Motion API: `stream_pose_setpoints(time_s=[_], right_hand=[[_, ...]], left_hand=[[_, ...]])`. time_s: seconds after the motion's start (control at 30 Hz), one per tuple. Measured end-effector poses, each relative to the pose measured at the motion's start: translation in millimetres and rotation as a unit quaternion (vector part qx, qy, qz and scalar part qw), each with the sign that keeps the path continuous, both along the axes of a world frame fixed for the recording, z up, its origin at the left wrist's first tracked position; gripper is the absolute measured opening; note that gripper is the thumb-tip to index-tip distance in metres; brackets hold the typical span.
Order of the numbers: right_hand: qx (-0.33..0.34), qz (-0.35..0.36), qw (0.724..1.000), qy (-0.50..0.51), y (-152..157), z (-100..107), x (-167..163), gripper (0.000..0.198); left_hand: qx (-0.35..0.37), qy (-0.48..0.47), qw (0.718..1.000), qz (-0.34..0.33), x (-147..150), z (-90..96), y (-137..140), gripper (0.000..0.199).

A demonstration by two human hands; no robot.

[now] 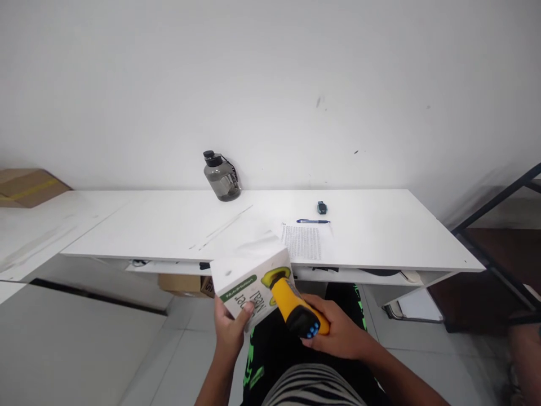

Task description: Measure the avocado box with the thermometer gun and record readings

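Observation:
My left hand (230,321) grips the lower left side of a white box (249,259), thumb across its front. The box is tilted, held in front of the desk's edge, and has a green label strip, the word "Meal" and an avocado picture. My right hand (333,330) is wrapped round the handle of a yellow-and-black barcode scanner (287,299). Several blue lights glow on its near black end. The scanner's far end overlaps the avocado picture; whether it touches the box I cannot tell.
On the white desk (147,231) stand a grey water bottle (224,180) by the wall, a blue pen (313,221), a small dark watch-like object (322,207) and a printed sheet (302,242). A cardboard box (31,186) sits far left, another cardboard box (181,285) below. A black metal frame (499,197) stands right.

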State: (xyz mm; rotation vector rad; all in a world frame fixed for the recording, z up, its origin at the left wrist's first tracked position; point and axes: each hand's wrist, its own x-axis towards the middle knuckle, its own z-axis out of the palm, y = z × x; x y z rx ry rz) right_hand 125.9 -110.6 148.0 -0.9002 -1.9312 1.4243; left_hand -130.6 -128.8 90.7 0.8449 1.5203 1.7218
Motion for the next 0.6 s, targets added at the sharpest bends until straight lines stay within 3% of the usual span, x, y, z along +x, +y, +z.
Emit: stream_pose_setpoints(time_s=[0.2, 0.33, 0.6], right_hand=[[0.003, -0.202, 0.974, 0.105, 7, -18, 0, 0.054], [-0.010, -0.280, 0.947, 0.157, 15, -24, 9, 0.050], [-0.064, -0.353, 0.923, 0.139, 22, -25, 19, 0.044]], left_hand=[[0.086, 0.102, 0.991, 0.024, 5, 16.1, 79, 0.067], [0.095, 0.131, 0.985, 0.057, 0, 12.1, 127, 0.070], [0.105, 0.155, 0.979, 0.079, -10, -24.7, 153, 0.078]])
